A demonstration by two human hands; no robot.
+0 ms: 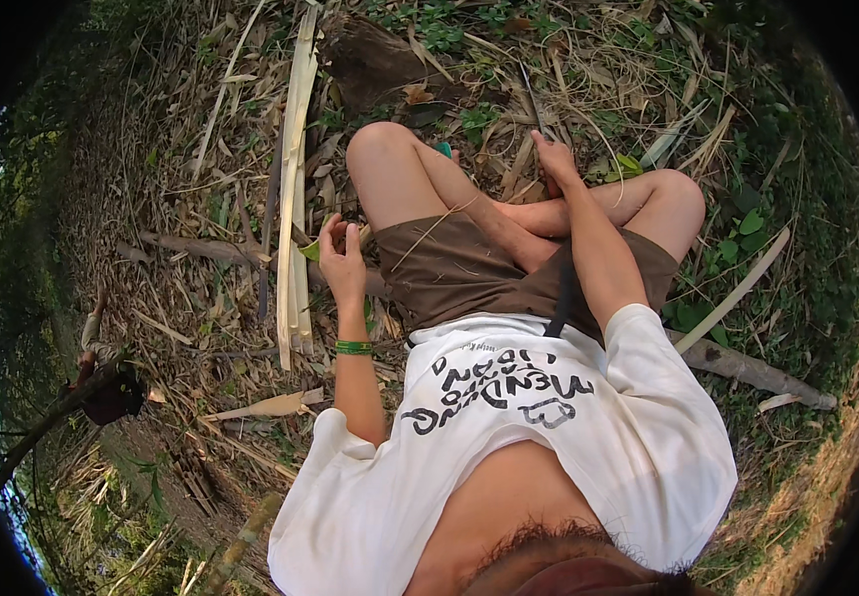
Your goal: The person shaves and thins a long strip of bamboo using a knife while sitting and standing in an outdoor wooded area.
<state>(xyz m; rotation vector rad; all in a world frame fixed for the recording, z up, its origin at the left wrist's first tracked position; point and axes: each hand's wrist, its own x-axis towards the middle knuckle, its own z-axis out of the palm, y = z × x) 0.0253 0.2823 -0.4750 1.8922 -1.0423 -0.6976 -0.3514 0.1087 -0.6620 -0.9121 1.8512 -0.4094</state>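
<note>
Pale split bamboo strips (293, 189) lie in a long bundle on the ground, running from the top of the view down to just left of the person's left thigh; taken here as the landmark. Left hand (341, 256) sits just right of the strips' lower half, raised off the ground, fingers curled inward with the thumb toward the strips; a small green leaf or sliver (309, 250) lies between the hand and the strips, and I cannot tell whether the grip actually closes on it or on a strip edge. A green wristband (353, 348) circles the left wrist, below the hand. Right hand (553, 159) is well to the right of the strips, beyond both knees, fingers pointing down into the dry litter beside the crossed shin; grip looks narrow, contents hidden, cannot tell what it pinches if anything. Person is seated cross-legged in brown shorts (459, 268) and a white printed shirt (509, 437). A teal object (443, 149) shows partly behind the left knee, right of the strips. A dark flat slab (375, 60) rests just right of the strips' upper end. A grey branch (757, 372) lies far right of the strips, past the right knee. Ground is dry leaves and straw throughout.
</note>
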